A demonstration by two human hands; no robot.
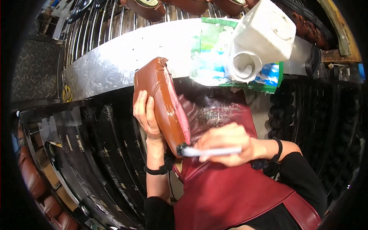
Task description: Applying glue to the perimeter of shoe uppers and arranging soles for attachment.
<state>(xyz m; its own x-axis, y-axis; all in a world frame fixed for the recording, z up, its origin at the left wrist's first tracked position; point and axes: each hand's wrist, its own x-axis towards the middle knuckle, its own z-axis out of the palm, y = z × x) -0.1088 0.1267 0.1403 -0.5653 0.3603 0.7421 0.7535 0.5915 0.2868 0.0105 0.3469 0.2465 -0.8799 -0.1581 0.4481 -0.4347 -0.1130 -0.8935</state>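
My left hand (146,115) grips the back of a glossy brown leather piece (163,101), holding it upright and tilted in front of me. My right hand (226,145) is closed on a small white-handled brush (209,151). Its dark bristle tip touches the lower edge of the brown piece. A dark red leather apron (230,191) covers my lap beneath both hands. Both wrists carry black bands.
A white plastic jug (260,36) lies on its side on a silvery metal shelf (115,61), on a green and blue sheet (214,50). Brown leather pieces (147,7) hang above. Dark racks (103,145) stand to the left, more brown pieces (30,172) at far left.
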